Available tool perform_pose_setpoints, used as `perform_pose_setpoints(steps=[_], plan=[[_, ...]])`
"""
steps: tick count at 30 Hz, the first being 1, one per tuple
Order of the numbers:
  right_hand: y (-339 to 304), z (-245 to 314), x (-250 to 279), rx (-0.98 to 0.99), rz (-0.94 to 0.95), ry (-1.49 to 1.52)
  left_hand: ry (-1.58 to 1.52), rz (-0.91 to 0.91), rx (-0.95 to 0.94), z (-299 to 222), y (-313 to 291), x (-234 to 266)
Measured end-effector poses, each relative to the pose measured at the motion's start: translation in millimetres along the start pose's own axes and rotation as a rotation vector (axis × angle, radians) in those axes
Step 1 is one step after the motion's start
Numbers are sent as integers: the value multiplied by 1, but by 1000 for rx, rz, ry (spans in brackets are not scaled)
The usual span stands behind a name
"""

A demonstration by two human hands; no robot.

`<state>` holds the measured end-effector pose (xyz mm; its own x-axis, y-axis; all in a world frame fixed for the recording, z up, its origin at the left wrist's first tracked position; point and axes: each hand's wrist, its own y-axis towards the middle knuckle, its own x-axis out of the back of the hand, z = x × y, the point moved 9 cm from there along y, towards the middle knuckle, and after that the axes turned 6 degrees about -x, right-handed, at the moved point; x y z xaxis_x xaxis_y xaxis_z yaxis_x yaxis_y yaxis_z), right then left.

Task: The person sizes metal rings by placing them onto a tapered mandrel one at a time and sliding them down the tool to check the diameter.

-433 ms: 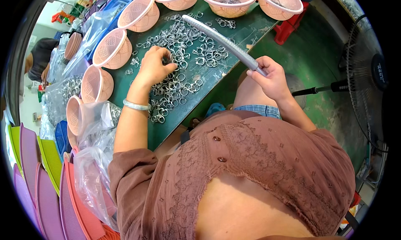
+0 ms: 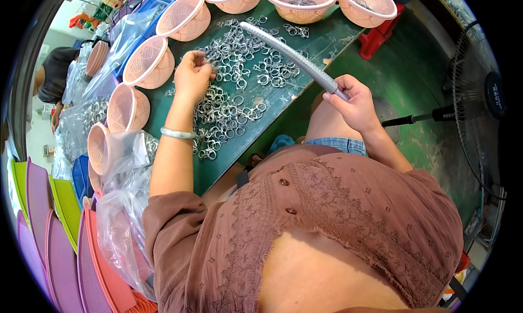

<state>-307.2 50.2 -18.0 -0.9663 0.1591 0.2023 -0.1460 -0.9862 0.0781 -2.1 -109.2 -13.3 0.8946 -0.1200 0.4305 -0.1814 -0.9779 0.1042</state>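
My right hand [image 2: 353, 98] grips the handle of a grey tapered ring mandrel [image 2: 291, 53], its thin end pointing up and left over the table. Many loose silver rings [image 2: 235, 117] lie in heaps on the green tabletop [image 2: 321, 46]. At the left edge of the heaps is my left hand [image 2: 192, 76], closed, with its fingers curled in; whether a ring is between them is hidden. A pale bangle [image 2: 177, 133] circles my left wrist.
Pink plastic baskets [image 2: 148, 64] line the table's far and left sides, some holding rings. Clear plastic bags [image 2: 117, 215] and stacked coloured baskets [image 2: 60, 258] stand left. A black fan [image 2: 468, 103] and a red stool [image 2: 378, 35] are right. Another person [image 2: 54, 76] is far left.
My left hand has drawn a little left and up, away from the middle of the ring heap. My right hand and the mandrel have stayed almost still.
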Motion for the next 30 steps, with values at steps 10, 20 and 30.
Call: perform_pose_setpoints(steps=[10, 20, 30], plan=[[2, -6, 4, -3, -4, -3, 647, 458, -250, -45, -36, -4], [4, -5, -10, -12, 33, -28, 746, 417, -257, -31, -56, -6], [2, -6, -3, 26, 6, -8, 267, 43, -86, -16, -10, -2]])
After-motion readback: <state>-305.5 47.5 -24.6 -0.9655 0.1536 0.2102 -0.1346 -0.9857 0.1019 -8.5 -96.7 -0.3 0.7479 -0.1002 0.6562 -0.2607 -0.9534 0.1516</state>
